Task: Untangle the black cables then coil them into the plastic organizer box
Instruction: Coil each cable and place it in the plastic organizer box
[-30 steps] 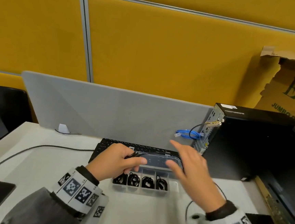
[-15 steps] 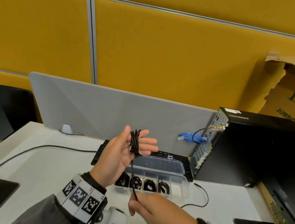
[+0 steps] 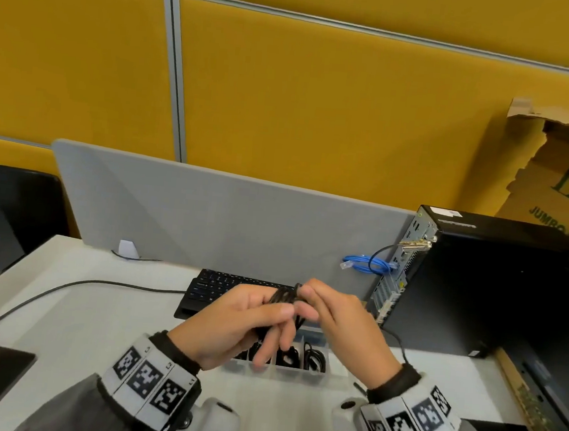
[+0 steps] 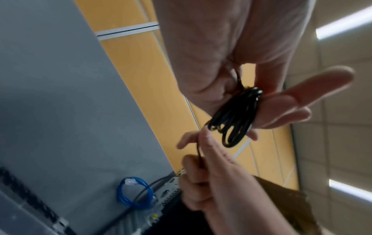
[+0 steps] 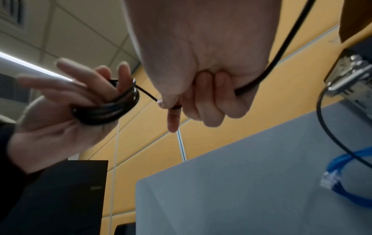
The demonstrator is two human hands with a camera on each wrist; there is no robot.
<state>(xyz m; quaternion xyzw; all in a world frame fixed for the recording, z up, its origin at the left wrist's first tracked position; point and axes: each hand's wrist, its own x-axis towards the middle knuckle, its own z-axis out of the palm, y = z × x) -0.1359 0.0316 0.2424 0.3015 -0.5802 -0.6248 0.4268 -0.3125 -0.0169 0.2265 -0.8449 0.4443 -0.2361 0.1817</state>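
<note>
You're sitting at a white desk (image 3: 102, 313) with yellow wall panels and one grey divider screen (image 3: 224, 223) behind it. One torn cardboard box (image 3: 561, 177) is standing at far right, print partly cut off: "EC" and "JUMBO" readable, the rest isn't. One black PC tower (image 3: 497, 289) is sitting below it, rear ports facing you, with one blue network cable (image 3: 364, 265) looping off it. One black keyboard (image 3: 214, 290) is lying behind your hands. The plastic organizer box (image 3: 300, 371) is sitting on the desk under your hands; three compartments are showing black coils, others hidden by your fingers. Both wrists are wearing bands of black-and-white square markers, tiny labels "L1", "L2" on the left. Your left hand (image 3: 232, 324) is grasping one black cable (image 4: 235, 117), wound in several loops around its fingers, above the box. Your right hand (image 3: 342, 327) is clenching around the cable's loose strand, pinching it just beside the coil.
</note>
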